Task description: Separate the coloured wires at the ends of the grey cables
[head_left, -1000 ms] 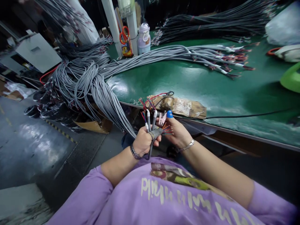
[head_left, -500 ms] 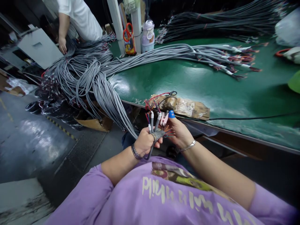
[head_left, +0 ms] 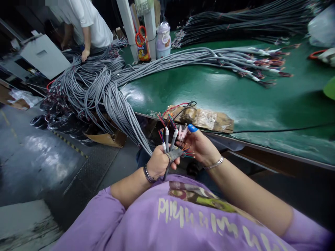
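My left hand (head_left: 157,163) is closed round several grey cables (head_left: 167,136), whose ends stand up with white bands and loose coloured wires. A grey cover, seemingly over the thumb, lies across them. One more fan of thin coloured wires (head_left: 188,152) points right, toward my other hand. My right hand (head_left: 204,148), with a blue cover (head_left: 193,128) on its thumb, pinches a small pink clip-like tool (head_left: 182,133) just right of the cable ends. Its fingertips are partly hidden behind the tool.
A large heap of grey cable (head_left: 96,82) hangs over the left edge of the green table (head_left: 167,83). A taped cardboard piece (head_left: 209,120) lies at the front edge. Behind stand red-handled scissors (head_left: 140,36) and a lilac bottle (head_left: 163,40). A co-worker (head_left: 89,24) handles cables at left.
My left hand and the cables have shifted slightly left, and the upright cable ends lean further left. My right hand has moved a little right. The co-worker's visible hand is further right.
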`<state>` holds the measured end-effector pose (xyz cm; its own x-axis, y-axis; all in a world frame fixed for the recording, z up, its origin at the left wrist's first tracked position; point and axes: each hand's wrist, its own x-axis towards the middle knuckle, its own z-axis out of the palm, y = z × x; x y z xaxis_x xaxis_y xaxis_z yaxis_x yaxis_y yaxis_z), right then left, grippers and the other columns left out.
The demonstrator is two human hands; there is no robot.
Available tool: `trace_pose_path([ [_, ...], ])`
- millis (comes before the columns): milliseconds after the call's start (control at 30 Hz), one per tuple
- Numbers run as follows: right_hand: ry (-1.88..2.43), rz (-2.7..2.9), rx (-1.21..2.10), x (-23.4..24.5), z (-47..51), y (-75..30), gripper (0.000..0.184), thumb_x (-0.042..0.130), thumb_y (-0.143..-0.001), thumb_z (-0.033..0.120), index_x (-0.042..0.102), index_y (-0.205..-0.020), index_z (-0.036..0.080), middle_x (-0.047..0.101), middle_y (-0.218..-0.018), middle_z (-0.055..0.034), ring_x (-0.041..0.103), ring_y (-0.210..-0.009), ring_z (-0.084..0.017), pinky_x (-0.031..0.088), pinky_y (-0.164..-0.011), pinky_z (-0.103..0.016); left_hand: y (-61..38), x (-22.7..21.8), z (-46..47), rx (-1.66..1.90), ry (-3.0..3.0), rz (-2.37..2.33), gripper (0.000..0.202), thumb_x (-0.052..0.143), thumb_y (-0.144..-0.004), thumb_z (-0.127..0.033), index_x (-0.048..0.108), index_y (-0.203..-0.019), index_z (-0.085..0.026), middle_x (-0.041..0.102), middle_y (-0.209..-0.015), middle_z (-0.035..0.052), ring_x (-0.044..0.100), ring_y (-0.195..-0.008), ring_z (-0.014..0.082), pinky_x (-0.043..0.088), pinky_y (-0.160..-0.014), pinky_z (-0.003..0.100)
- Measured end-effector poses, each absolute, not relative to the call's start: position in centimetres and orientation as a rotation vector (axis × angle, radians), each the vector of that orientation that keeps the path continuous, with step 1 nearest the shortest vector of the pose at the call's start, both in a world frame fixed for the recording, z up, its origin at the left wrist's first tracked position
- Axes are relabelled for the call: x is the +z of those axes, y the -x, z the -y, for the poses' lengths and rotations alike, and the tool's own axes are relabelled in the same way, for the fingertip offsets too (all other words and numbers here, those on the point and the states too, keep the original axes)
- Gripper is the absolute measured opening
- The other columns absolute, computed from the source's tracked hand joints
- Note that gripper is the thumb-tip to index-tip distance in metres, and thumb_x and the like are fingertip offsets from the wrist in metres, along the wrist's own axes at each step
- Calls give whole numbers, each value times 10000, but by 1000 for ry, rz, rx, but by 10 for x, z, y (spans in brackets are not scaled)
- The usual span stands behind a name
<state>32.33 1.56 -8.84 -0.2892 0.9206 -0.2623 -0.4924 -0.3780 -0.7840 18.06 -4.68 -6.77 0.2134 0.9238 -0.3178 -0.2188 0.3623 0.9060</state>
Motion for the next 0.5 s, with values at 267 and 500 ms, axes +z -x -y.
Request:
trace_pose_path([
  [267, 912, 737, 1895, -89, -16, -324, 490, 624, -759, 671, 653, -867, 193, 701, -812, -72, 648, -712, -209, 522, -615, -325, -182, -74, 44, 1015, -806, -1053, 417, 783, -633, -484, 540, -653, -145, 559, -519, -21, 458, -354, 62, 326, -347, 191],
  [500, 859, 722, 1848, -87, -17, -320, 476, 708, -705, 647, 648, -815, 188, 684, -743, -43, 617, -656, -175, 495, -609, -300, -186, -76, 38, 1019, -783, -1090, 426, 784, -620, -485, 531, -640, -143, 560, -516, -20, 464, -352, 64, 320, -344, 189],
])
